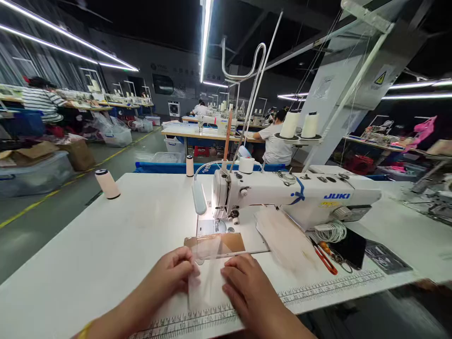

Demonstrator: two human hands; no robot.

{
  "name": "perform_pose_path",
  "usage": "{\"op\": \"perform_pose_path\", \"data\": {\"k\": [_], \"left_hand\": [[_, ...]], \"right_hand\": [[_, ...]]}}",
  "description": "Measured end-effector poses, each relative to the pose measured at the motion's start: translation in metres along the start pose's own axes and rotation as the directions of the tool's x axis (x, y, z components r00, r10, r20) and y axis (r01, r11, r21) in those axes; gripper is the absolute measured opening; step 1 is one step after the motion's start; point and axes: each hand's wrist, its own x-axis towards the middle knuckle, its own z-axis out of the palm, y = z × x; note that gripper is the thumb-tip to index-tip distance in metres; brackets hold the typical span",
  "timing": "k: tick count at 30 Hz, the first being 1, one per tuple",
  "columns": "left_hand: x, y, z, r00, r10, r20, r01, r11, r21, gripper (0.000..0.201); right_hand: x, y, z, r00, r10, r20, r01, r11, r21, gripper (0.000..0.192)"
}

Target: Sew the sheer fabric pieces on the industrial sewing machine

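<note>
Left hand (174, 273) and right hand (247, 287) flat on white bench (106, 245), fingers curled down, pinching thin translucent fabric strip (205, 278) between them. Strip lies just before needle plate of white JUKI sewing machine (282, 195), far end over brown rectangular patch (226, 242).

Risks, as judgement:
- strip thin, slippery; uneven push from either hand can skew it off patch.
- fingertips near needle; feeding too far brings them under presser foot.
- red-handled scissors (325, 259) near right hand; sleeve may catch.
</note>
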Motion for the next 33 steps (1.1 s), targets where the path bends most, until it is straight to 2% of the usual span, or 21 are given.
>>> {"op": "perform_pose_path", "data": {"k": [3, 5, 7, 8, 10, 12, 17, 19, 22, 24, 26, 28, 33], "left_hand": [[-0.003, 0.014, -0.029, 0.992, 0.056, -0.109, -0.013, 0.933, 0.36, 0.035], [0.002, 0.023, -0.034, 0.97, 0.207, -0.128, -0.095, 0.806, 0.584, 0.042], [0.014, 0.031, -0.026, 0.935, 0.348, -0.066, -0.2, 0.673, 0.712, 0.046], [0.022, 0.033, -0.019, 0.924, 0.382, -0.018, -0.24, 0.615, 0.751, 0.046], [0.038, 0.035, -0.004, 0.929, 0.361, 0.082, -0.273, 0.517, 0.812, 0.041], [0.052, 0.034, 0.009, 0.936, 0.314, 0.156, -0.298, 0.478, 0.827, 0.032], [0.065, 0.023, 0.014, 0.916, 0.311, 0.253, -0.385, 0.509, 0.77, 0.022], [0.066, 0.019, 0.012, 0.919, 0.305, 0.25, -0.389, 0.601, 0.699, 0.019], [0.067, 0.016, 0.01, 0.931, 0.286, 0.227, -0.365, 0.742, 0.562, 0.017], [0.067, 0.015, 0.009, 0.932, 0.293, 0.213, -0.361, 0.78, 0.511, 0.018], [0.067, 0.014, 0.008, 0.932, 0.31, 0.189, -0.363, 0.79, 0.494, 0.022], [0.067, 0.014, 0.006, 0.933, 0.32, 0.164, -0.359, 0.791, 0.495, 0.026], [0.068, 0.012, 0.005, 0.931, 0.329, 0.157, -0.363, 0.79, 0.495, 0.029]], "right_hand": [[-0.003, 0.0, 0.001, 0.999, -0.03, 0.016, 0.031, 0.999, -0.021, 0.028], [-0.003, 0.0, 0.003, 0.998, -0.058, 0.022, 0.059, 0.998, -0.033, 0.028], [-0.003, -0.001, 0.006, 0.996, -0.085, 0.027, 0.087, 0.995, -0.044, 0.026], [-0.003, -0.001, 0.007, 0.995, -0.099, 0.032, 0.1, 0.994, -0.049, 0.025], [-0.006, 0.001, 0.007, 0.991, -0.124, 0.049, 0.127, 0.99, -0.064, 0.026], [-0.012, 0.007, 0.005, 0.987, -0.149, 0.066, 0.155, 0.984, -0.093, 0.029], [-0.022, 0.019, -0.02, 0.977, -0.144, 0.154, 0.162, 0.98, -0.114, 0.039], [-0.011, 0.018, -0.032, 0.979, -0.086, 0.183, 0.098, 0.994, -0.054, 0.037], [0.021, 0.015, -0.04, 0.986, 0.055, 0.158, -0.065, 0.996, 0.058, 0.037], [0.045, 0.015, -0.035, 0.969, 0.159, 0.188, -0.187, 0.972, 0.14, 0.026], [0.064, 0.018, -0.026, 0.931, 0.263, 0.252, -0.316, 0.927, 0.204, 0.002], [0.072, 0.023, -0.015, 0.9, 0.34, 0.273, -0.408, 0.877, 0.254, 0.013], [0.068, 0.034, -0.003, 0.868, 0.434, 0.243, -0.495, 0.794, 0.353, 0.014]]}}
